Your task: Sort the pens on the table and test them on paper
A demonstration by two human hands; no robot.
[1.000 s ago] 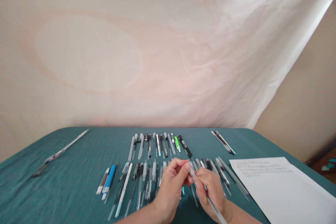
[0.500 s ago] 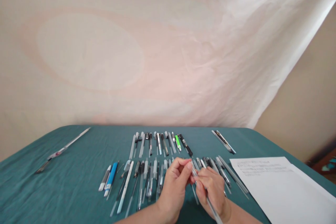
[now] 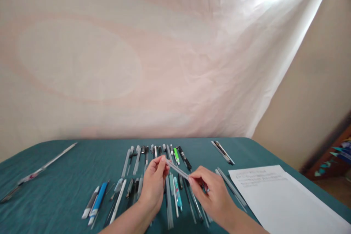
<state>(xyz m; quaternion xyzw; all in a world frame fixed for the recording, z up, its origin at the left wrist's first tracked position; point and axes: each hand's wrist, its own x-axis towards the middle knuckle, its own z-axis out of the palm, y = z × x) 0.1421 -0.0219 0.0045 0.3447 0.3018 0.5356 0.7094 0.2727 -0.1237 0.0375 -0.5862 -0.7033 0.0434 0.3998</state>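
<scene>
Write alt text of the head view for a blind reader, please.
A person's left hand and right hand hold a translucent tube between them above a dark green cloth. Pens lie on it in rows, with printed paper at the right.

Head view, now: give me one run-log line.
left hand: pinches translucent tube near one end | right hand: pinches it farther along | nearby: pens on green cloth, paper sheets

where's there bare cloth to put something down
The widest bare patch is on the left, between the long stick and the grey pen. A smaller one lies at the back, between the black pen and the slim bundle behind the paper. Crowded: under the left hand, right hand and held tube, where pens lie close together.
</scene>
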